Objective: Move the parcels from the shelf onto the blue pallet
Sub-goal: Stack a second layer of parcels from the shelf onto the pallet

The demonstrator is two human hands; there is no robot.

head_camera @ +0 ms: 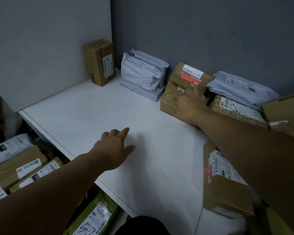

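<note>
Nearest the lens, my two bare forearms extend over the white shelf board. My left hand hangs low over the bare board, fingers loosely spread, holding nothing. My right hand lies on the plain brown cardboard box at the back right. Its fingertips reach the small brown carton with the red label stacked on that box. Blur prevents me from telling whether these fingers have curled into a grip.

The stack sits far and to the right of the left hand, well apart from it. The right hand is therefore the working hand. The red-labelled carton's long axis runs across the view, along the grey back wall. I judge the next step to be securing the stack, with the left hand crossing rightward if support is needed. The blue pallet is not in view.
</note>
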